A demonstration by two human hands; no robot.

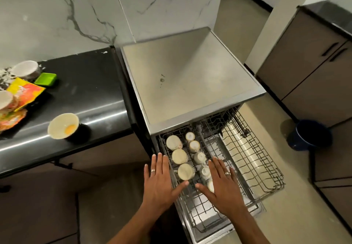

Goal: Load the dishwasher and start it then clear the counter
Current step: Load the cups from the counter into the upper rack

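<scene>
Dishwasher (192, 83) stands with its steel top flush against the right end of the black counter (85, 95); both wire racks are pulled out toward the person. The upper rack (192, 211) carries two rows of inverted cups (186, 171) along its left half, while its right half and near end show bare wire. The lower rack (262, 160) projects further to the right, above the steel door, and holds nothing visible.

The left hand (162, 181) hovers at the upper rack's left edge, fingers straight and spread, thumb reaching in toward the nearest cup. The right hand (221, 182) lies flat over the rack's middle, fingers also extended and spread, beside the right cup row. Neither hand grips anything; each wears a ring. Whether the palms touch the wire cannot be told.

On the counter, a bowl (63, 128) with an egg yolk sits close to the front edge. Further left lie snack packets (24, 93), a green tray (45, 79) and another bowl (26, 69) near the wall. Bare counter surface separates these from the dishwasher. A dark blue bucket (310, 134) stands on the floor to the right, well apart from the lower rack, near the cabinets (308, 72).
</scene>
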